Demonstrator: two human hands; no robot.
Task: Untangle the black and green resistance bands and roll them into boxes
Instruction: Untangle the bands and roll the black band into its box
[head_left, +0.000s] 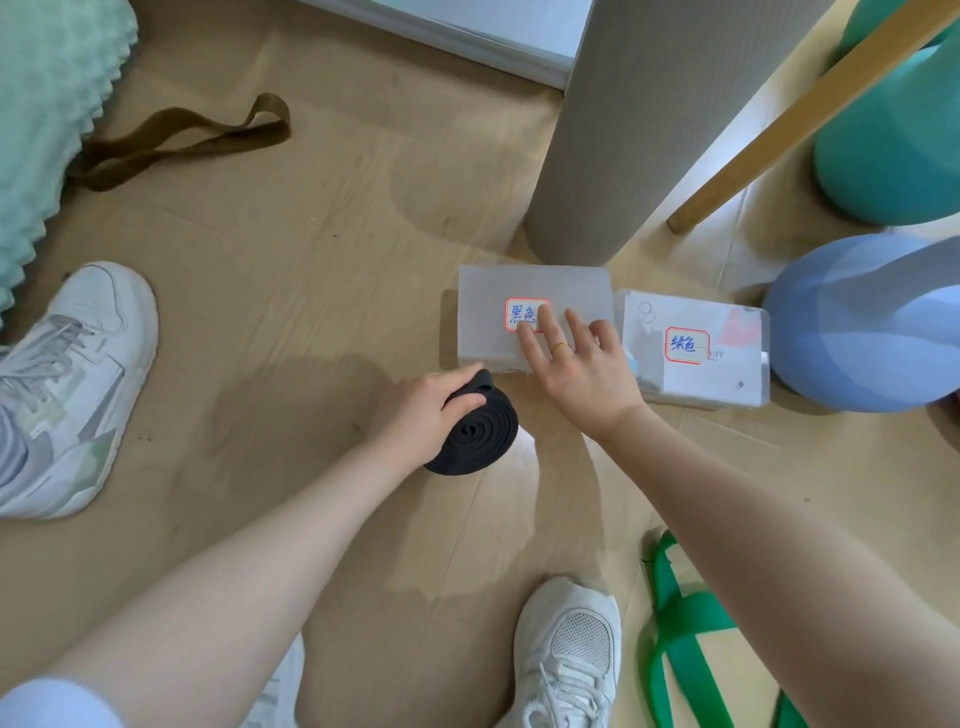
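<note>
My left hand grips the black resistance band, which is wound into a tight roll and rests on the floor. Just behind it stands a translucent lidded box with a red-framed label. My right hand lies flat on this box's lid, fingers spread, partly over the label. A second labelled box sits right beside it. The green resistance band lies loose and unrolled on the floor at the lower right, partly hidden by my right forearm.
An olive-brown band lies on the floor at the far left, next to a mint foam mat. A grey cylinder, a wooden leg, a teal object and a blue ball crowd the boxes. Another person's shoe is at left.
</note>
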